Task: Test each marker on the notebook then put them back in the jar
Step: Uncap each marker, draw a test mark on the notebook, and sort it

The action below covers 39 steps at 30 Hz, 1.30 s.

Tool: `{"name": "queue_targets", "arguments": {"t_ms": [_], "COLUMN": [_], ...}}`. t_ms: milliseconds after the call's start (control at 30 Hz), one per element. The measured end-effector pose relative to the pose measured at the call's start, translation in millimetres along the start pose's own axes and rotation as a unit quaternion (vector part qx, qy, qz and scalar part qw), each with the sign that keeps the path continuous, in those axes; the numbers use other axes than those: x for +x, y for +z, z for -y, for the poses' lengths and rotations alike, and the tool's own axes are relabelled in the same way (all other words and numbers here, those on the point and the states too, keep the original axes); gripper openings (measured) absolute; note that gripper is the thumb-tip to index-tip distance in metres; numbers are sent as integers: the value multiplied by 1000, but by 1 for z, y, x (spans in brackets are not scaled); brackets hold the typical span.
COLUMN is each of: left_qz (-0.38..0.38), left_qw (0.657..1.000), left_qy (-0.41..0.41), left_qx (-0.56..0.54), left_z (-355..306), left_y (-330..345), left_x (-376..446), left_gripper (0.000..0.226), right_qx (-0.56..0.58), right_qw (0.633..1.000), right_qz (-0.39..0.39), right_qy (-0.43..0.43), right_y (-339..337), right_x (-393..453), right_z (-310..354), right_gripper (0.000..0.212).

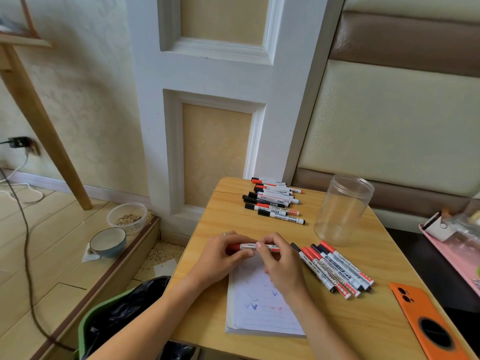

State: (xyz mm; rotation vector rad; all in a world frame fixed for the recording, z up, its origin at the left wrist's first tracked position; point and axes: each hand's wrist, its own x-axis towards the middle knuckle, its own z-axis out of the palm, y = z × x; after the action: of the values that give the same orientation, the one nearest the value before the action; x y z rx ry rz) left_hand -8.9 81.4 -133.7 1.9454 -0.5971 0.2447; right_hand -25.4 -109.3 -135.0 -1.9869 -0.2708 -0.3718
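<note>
Two marker heaps flank the work: far heap (275, 201) near the table's back edge, near heap (335, 268) just right of the notebook (259, 305); which is tested, cannot tell. Jar (342, 209) stands bare, so nothing returned yet. Page carries blue and red scribbles. Left hand (220, 258) and right hand (280, 261) both grip one red marker (255, 246) level above the page top. Open tabletop (220, 211) between heaps; orange phone (428, 323) crowds the right front corner

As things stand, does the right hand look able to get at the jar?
Probably yes, once freed: the right hand now grips the red marker with the left hand. The jar stands open-topped just beyond it, with bare table between.
</note>
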Motion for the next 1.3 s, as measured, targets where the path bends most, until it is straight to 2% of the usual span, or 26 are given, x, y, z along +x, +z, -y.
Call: {"name": "queue_targets", "arguments": {"t_ms": [167,433,700,800,900,1000,1067,1300], "left_qz": [-8,-7,-12,-9,6,13,17,35], "left_qw": [1000,1000,998,997,991,987,986,983], "left_qy": [-10,-7,17,-8,4,11,10,-5], "left_qx": [2,24,55,75,131,157,168,178], "left_z": [2,5,5,14,18,19,21,22], "left_y": [-1,-2,5,8,13,14,14,14], "left_x": [-1,0,3,3,4,4,4,5], "left_gripper": [13,8,12,34,52,53,52,48], "right_qx": [-11,-18,-39,-120,-208,-251,-288,-373], "right_qw": [1000,1000,999,991,972,956,942,921], "right_qz": [2,9,-33,-22,35,118,147,47], "right_qy": [-4,0,-18,-58,-98,-96,-94,-103], "right_y": [2,4,1,-1,-8,-20,-29,-71], "right_x": [0,0,0,1,0,0,0,-17], "right_z": [4,1,6,3,1,5,4,-10], "right_gripper": [15,19,9,4,5,13,15,6]}}
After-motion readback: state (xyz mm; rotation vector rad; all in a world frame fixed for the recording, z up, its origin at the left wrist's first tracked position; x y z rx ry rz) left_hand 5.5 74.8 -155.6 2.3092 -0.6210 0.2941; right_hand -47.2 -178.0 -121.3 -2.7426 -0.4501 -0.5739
